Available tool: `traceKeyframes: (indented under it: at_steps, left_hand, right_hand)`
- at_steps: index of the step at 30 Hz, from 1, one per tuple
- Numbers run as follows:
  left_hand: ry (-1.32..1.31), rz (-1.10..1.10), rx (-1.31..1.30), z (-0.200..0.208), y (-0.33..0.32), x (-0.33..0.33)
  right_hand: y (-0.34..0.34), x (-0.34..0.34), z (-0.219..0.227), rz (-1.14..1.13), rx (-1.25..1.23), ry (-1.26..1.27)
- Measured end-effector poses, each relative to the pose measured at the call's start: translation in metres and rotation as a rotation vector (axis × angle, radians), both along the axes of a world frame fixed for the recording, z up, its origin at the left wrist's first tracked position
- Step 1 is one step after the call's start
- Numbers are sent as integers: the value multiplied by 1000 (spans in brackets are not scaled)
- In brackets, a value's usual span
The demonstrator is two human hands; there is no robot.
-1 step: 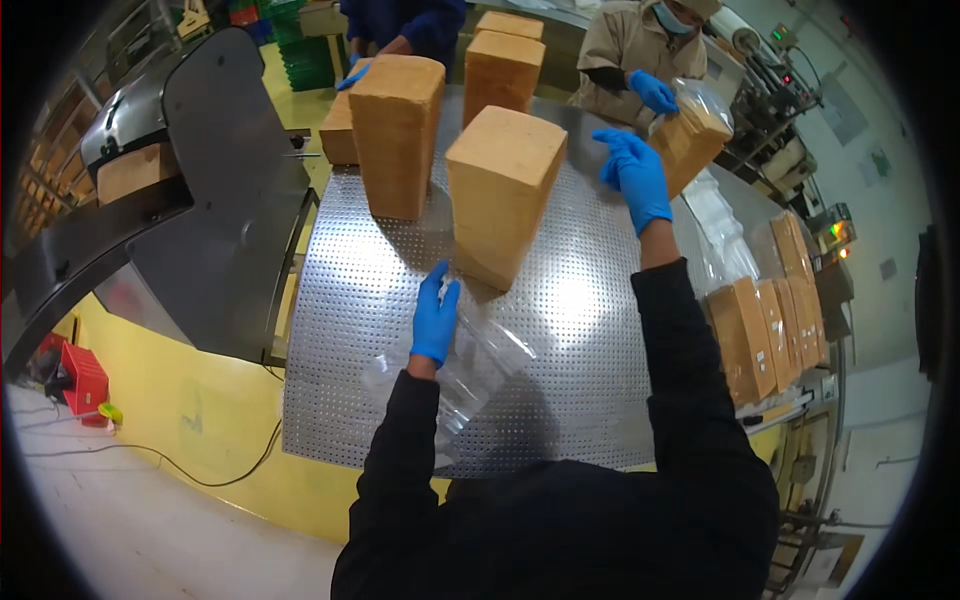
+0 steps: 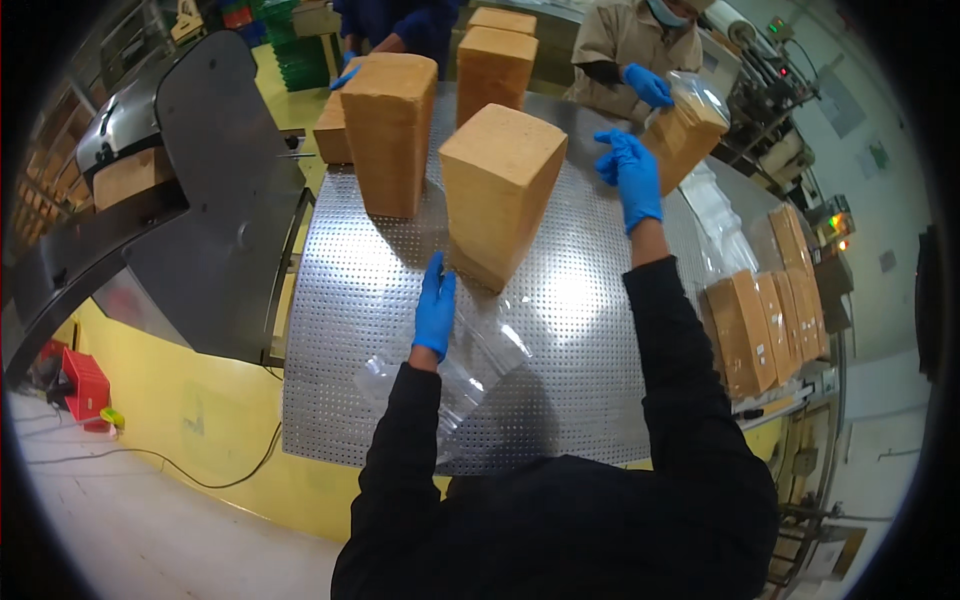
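Note:
A tall golden-brown loaf of bread (image 2: 500, 190) stands on end on the perforated metal table (image 2: 340, 400). My left hand (image 2: 434, 315), gloved in blue, has its fingers stretched toward the foot of this loaf. A clear plastic bag (image 2: 490, 365) lies crumpled under and beside that hand; whether any finger grips it is hard to see. Reaching up past the loaf's right side is my right hand (image 2: 634, 180), also blue-gloved, fingers apart and nothing in them. Another upright loaf (image 2: 390, 140) is just left of the first one.
More loaves (image 2: 495, 75) stand farther back. Across the table, a co-worker in beige (image 2: 635, 50) holds a bagged loaf (image 2: 685, 130); another person in dark blue (image 2: 400, 25) is at the far left. Bagged loaves (image 2: 745, 335) line the right edge. A grey machine (image 2: 220, 220) flanks the left.
The view has shifted slightly. My left hand's fingers look closer together, and my right hand sits a little farther left. The co-worker's bagged loaf has moved slightly.

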State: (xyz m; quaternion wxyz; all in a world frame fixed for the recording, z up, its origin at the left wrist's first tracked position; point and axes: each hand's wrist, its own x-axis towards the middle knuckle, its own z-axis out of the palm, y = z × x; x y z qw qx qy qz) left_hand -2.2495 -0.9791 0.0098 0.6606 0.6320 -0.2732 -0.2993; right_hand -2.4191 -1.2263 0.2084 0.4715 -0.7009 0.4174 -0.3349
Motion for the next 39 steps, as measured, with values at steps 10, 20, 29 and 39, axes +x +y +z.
traceKeyframes:
  at_steps: [10,20,29,39]
  left_hand:
    - [305,-171,-38,-41,-58,-71]
    - [18,-414,21,-37,-27,-220]
    - [-892,-555,307,-8,43,-315]
    - [-1052,-251,288,-83,120,-340]
  right_hand:
    - [62,-48,-211,182,640,-400]
    - [126,-219,-227,-153,390,-389]
    - [170,-355,-233,-359,377,-374]
    - [251,-395,-254,-69,862,-160]
